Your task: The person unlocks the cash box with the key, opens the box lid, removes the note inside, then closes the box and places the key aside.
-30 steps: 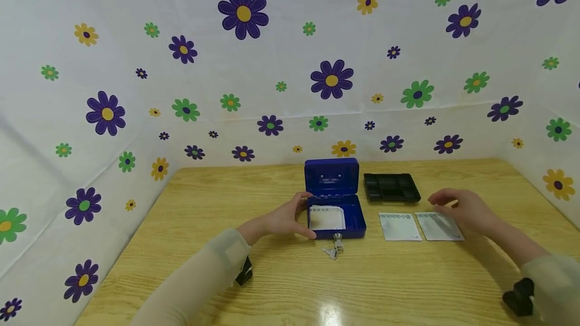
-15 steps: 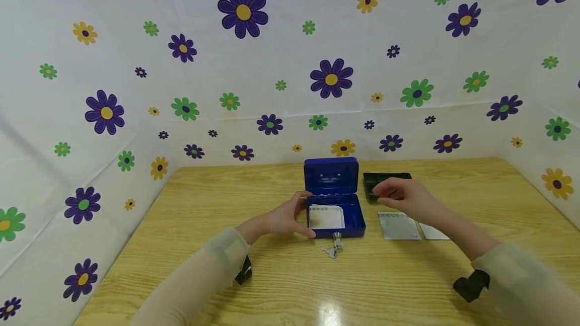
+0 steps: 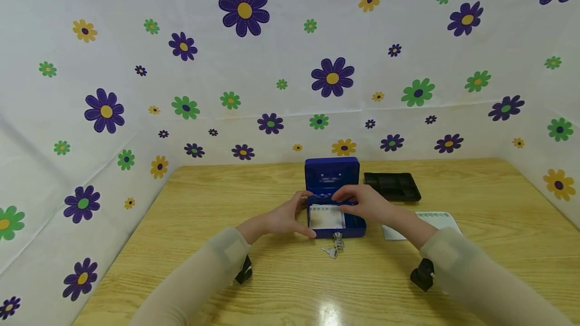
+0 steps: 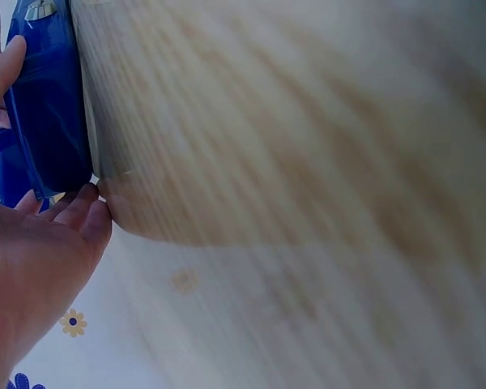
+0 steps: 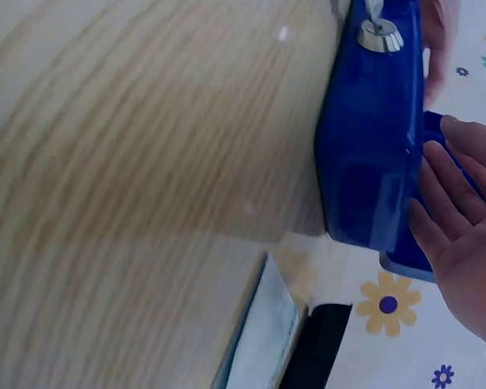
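Note:
A blue cash box (image 3: pixel 332 171) stands on the table with its lid raised. Inside its left part lies a stack of white, note-like paper sheets (image 3: pixel 325 219). My left hand (image 3: pixel 283 219) holds the box by its left side, thumb at the front corner and fingers towards the back. Over the box's right half is my right hand (image 3: pixel 368 205), its fingertips above the stack's right side. In the right wrist view the fingers of that hand are loosely bent and spread, with nothing seen between them. Keys (image 3: pixel 333 251) hang from the lock at the box's front.
Behind my right hand lies a black compartment tray (image 3: pixel 395 186). To the right of the box are two flat piles of pale printed paper (image 3: pixel 438 220), partly covered by my right forearm. A white flowered cloth (image 3: pixel 272 64) rises behind the table (image 3: pixel 217 190).
My right hand has moved left, from beside the right-hand paper pile, past the tray, to above the box. My left hand has stayed at the box's left side.

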